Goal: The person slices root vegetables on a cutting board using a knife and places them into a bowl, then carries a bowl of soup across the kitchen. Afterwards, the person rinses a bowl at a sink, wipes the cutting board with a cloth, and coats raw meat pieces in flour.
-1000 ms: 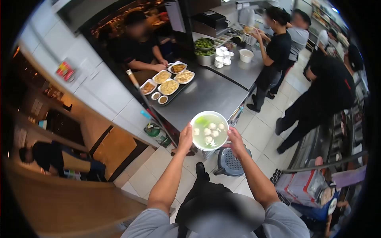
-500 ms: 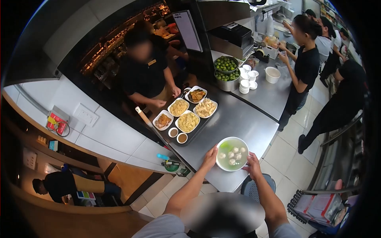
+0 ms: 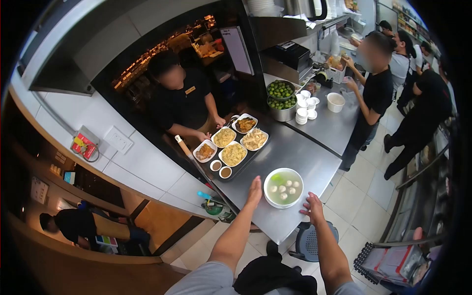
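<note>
A white bowl [image 3: 283,205] of clear soup stands on the steel counter near its front corner. Several pale round balls [image 3: 282,189] and a green leaf [image 3: 281,176] show in the broth. My left hand [image 3: 254,191] is just left of the bowl, fingers stretched out and apart from the rim. On the other side, my right hand [image 3: 313,207] has its fingers spread, a small gap from the bowl. Farther back on the counter lies a dark tray [image 3: 241,169] with several white dishes of food and two small cups of brown sauce [image 3: 225,172].
Across the steel counter [image 3: 295,147], a person [image 3: 184,93] has both hands at the tray's far edge. Pots of green limes [image 3: 282,93] and stacked white cups [image 3: 305,110] stand at the back. Co-workers work on the right. A grey stool [image 3: 317,242] stands below the counter.
Both my hands have come off the bowl and moved apart; the bowl now rests on the counter. The person opposite has brought their hands closer to the tray.
</note>
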`<state>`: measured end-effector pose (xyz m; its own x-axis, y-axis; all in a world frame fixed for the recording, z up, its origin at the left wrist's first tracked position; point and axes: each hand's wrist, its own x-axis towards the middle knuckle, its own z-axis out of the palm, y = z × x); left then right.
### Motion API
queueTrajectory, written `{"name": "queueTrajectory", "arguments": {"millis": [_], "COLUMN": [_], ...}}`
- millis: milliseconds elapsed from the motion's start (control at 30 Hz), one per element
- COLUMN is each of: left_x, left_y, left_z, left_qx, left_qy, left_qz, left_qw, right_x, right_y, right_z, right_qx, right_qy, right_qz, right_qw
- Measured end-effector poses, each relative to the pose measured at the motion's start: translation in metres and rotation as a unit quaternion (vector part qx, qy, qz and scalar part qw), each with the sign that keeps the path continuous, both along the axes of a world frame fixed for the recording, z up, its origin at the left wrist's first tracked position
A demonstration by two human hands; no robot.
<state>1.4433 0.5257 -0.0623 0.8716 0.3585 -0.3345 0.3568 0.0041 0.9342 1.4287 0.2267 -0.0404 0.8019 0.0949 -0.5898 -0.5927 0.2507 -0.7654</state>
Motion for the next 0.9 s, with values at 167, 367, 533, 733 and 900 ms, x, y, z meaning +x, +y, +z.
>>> {"name": "queueTrajectory", "arguments": {"millis": [167,367,533,733,900], "left_x": [-0.066,-0.154,-0.157,-0.191,-0.349], "left_y": [0.014,-0.112,-0.219,-0.402,-0.511], "left_z": [-0.005,0.117,0.078,0.065,0.118], "left_qx": [0.162,0.108,0.229,0.072,0.019], "left_qy": [-0.198,-0.224,-0.392,-0.251,-0.251], "left_qz": [0.114,0.048,-0.252,-0.578,-0.686], "left_qw": [0.960,0.968,0.855,0.773,0.683], "right_x": [-0.103,-0.325,-0.528,-0.751,-0.924], "right_y": [-0.090,-0.236,-0.309,-0.229,-0.066], "right_z": [-0.034,-0.130,-0.144,-0.103,-0.172], "right_qx": [0.006,-0.151,-0.452,-0.368,-0.225], "right_qy": [-0.016,0.071,0.149,0.281,0.410], "right_qz": [-0.095,-0.130,-0.187,-0.516,-0.326], "right_qw": [0.995,0.977,0.859,0.721,0.822]}}
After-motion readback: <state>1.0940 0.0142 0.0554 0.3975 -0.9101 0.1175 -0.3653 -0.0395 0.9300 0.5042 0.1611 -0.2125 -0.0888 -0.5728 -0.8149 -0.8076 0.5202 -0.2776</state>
